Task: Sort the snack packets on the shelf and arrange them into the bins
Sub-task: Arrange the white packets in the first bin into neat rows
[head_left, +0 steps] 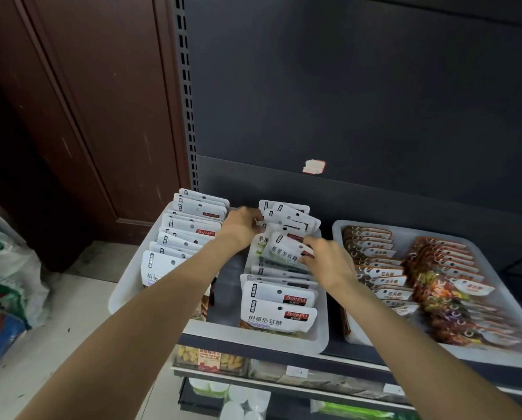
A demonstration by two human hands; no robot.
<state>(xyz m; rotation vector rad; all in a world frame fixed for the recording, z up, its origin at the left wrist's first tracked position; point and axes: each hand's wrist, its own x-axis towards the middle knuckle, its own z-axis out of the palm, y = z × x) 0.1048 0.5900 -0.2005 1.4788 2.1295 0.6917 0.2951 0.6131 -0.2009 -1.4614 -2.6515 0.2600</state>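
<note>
Below the hands, on the lower shelf (pixel 284 369), sit blurred boxes of yellow snacks. On the shelf above it stands the white bin (pixel 126 286), with two rows of upright white packets: the left row (pixel 181 237) and the right row (pixel 279 301), whose front packet (pixel 279 316) leans toward the viewer. Further in, the right hand (pixel 329 262) curls its fingers (pixel 306 257) round a tilted green-and-white packet (pixel 284 251) at the middle of the right row. Beside it the left hand (pixel 241 227) reaches between the rows, fingertips (pixel 258 221) pinching what seems to be the edge of a back packet (pixel 284 213), though the contact is small and unclear. Right of this bin, a second bin (pixel 495 356) holds brown packets (pixel 371 253) and colourful candy packets (pixel 447 286) in rows. Behind everything rises the dark back panel (pixel 359 101), bearing a torn label (pixel 314 167)
</note>
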